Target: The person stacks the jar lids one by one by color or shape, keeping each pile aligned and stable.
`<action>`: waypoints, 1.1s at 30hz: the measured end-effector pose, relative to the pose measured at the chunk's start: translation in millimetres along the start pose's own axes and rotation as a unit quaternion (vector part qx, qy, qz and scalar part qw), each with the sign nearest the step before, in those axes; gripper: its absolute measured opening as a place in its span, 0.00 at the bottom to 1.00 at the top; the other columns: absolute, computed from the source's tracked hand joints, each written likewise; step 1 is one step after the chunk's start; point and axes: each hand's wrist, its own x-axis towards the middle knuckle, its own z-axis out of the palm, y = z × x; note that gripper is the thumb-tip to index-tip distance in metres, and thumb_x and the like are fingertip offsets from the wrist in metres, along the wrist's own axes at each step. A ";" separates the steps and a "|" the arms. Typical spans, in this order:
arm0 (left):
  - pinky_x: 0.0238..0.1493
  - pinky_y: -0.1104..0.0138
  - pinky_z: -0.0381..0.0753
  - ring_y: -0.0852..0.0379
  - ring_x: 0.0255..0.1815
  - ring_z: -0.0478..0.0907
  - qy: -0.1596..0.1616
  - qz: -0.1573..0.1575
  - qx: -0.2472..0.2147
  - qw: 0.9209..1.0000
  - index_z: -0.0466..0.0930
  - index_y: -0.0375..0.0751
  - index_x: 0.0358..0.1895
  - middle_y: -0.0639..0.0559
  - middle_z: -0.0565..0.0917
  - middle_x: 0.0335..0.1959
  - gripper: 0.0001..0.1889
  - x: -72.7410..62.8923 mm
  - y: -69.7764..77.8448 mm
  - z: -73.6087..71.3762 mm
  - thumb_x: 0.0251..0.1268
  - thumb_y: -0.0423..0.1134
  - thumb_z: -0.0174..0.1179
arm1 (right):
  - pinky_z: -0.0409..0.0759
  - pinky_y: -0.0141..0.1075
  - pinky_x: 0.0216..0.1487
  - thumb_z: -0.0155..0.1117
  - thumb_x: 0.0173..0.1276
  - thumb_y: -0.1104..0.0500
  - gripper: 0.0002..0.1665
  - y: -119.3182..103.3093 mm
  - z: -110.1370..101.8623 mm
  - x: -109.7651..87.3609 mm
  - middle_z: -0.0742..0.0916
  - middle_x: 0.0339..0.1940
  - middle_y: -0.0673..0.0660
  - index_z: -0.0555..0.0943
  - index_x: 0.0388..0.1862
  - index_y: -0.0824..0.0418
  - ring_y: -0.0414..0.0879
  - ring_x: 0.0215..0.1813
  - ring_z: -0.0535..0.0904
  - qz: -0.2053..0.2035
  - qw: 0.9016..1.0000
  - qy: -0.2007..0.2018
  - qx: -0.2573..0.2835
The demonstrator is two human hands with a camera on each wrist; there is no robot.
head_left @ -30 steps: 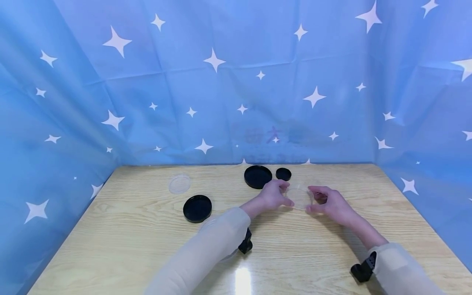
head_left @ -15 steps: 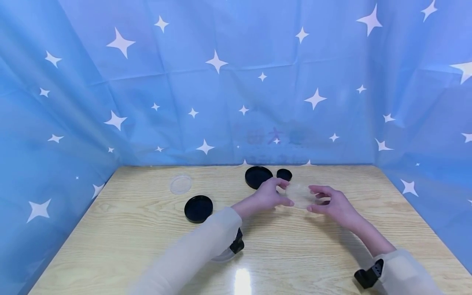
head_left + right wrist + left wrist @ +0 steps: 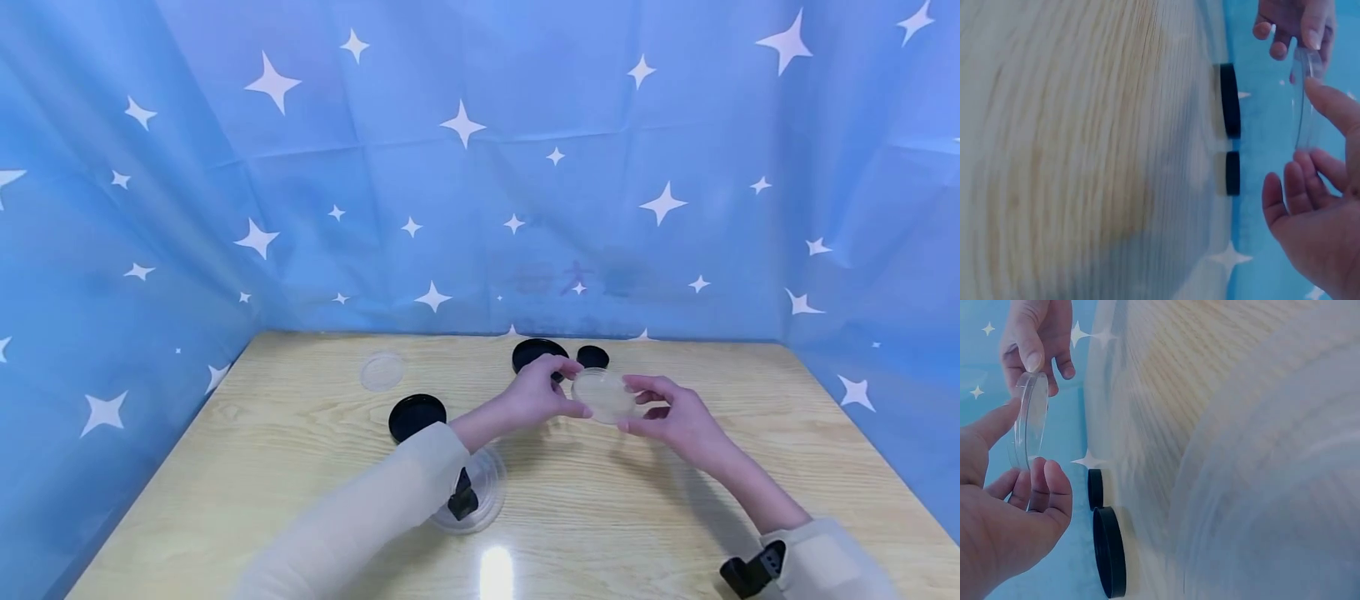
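Observation:
A clear round plastic lid [image 3: 602, 396] with a raised rim is held between both hands, above the table. My left hand [image 3: 542, 392] grips its left edge between thumb and fingers. My right hand [image 3: 678, 417] pinches the opposite edge. The left wrist view shows the clear lid [image 3: 1036, 419] nearly edge-on, apart from the tabletop. Behind my left hand stands a large shallow black round container [image 3: 536, 350], partly covered by the fingers. A small black round container [image 3: 592, 357] sits just beyond the held lid.
Another shallow black container [image 3: 417, 415] lies left of centre, its lower edge hidden by the left sleeve. A larger clear round lid [image 3: 491, 492] lies partly under the left forearm. One more clear disc [image 3: 382, 372] rests at the table's back left. A starry blue curtain [image 3: 465, 208] hangs behind.
The hands and the clear lid have shifted slightly left over the table, and its rim shows more plainly. As the left forearm moved left, more of the larger clear lid appeared. The head view has shifted.

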 end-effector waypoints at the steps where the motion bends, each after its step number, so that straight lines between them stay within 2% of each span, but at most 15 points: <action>1: 0.34 0.71 0.80 0.62 0.32 0.78 0.002 -0.001 -0.002 1.000 0.79 0.40 0.64 0.54 0.77 0.52 0.32 -2.1 0.6 -2.2 0.54 0.36 0.80 | 0.81 0.31 0.49 0.78 0.64 0.58 0.40 -2.0 0.8 0.5 0.80 0.61 0.66 0.73 0.71 0.69 0.58 0.56 0.77 -0.002 1.000 -0.001 0.000; 6: 0.33 0.70 0.80 0.61 0.32 0.78 0.011 0.000 -0.003 1.000 0.78 0.39 0.64 0.53 0.77 0.53 0.33 -14.5 2.8 -12.8 0.54 0.36 0.79 | 0.81 0.33 0.51 0.79 0.63 0.58 0.40 -14.7 5.0 1.8 0.81 0.60 0.65 0.74 0.70 0.68 0.59 0.56 0.76 -0.016 1.000 -0.006 0.014; 14: 0.31 0.70 0.78 0.61 0.31 0.77 0.020 0.002 -0.008 1.000 0.77 0.38 0.64 0.43 0.77 0.57 0.32 -36.0 2.2 -22.8 0.54 0.35 0.79 | 0.82 0.35 0.51 0.79 0.62 0.61 0.37 -27.7 15.8 -0.3 0.82 0.58 0.64 0.76 0.68 0.67 0.56 0.52 0.78 -0.055 0.998 -0.011 0.007; 20: 0.29 0.71 0.77 0.61 0.30 0.77 0.038 -0.003 -0.001 0.999 0.78 0.38 0.63 0.46 0.77 0.54 0.32 -55.4 -4.5 -32.6 0.54 0.35 0.79 | 0.82 0.35 0.50 0.79 0.62 0.63 0.34 -38.0 32.3 0.5 0.82 0.58 0.64 0.78 0.66 0.66 0.59 0.52 0.78 -0.076 0.997 -0.021 0.023; 25: 0.30 0.70 0.78 0.61 0.33 0.77 0.045 -0.008 0.014 0.999 0.78 0.39 0.63 0.49 0.77 0.53 0.32 -75.9 -9.0 -44.8 0.54 0.36 0.79 | 0.82 0.39 0.50 0.81 0.59 0.62 0.35 -49.3 48.2 -0.9 0.83 0.57 0.62 0.79 0.65 0.67 0.56 0.51 0.79 -0.092 0.995 -0.027 0.035; 27: 0.31 0.69 0.79 0.60 0.34 0.78 0.047 -0.007 0.020 0.999 0.78 0.41 0.62 0.51 0.78 0.52 0.32 -82.6 -9.5 -48.9 0.53 0.38 0.80 | 0.82 0.40 0.50 0.81 0.58 0.62 0.35 -53.3 53.4 -1.9 0.84 0.57 0.60 0.79 0.64 0.67 0.53 0.51 0.79 -0.095 0.994 -0.026 0.038; 33: 0.33 0.69 0.79 0.60 0.36 0.79 0.060 -0.005 0.018 0.998 0.79 0.43 0.62 0.51 0.78 0.53 0.32 -100.5 -10.1 -58.3 0.52 0.37 0.80 | 0.83 0.37 0.49 0.83 0.54 0.64 0.36 -65.1 68.1 -6.2 0.85 0.55 0.55 0.81 0.63 0.64 0.56 0.51 0.79 -0.098 0.994 -0.008 0.038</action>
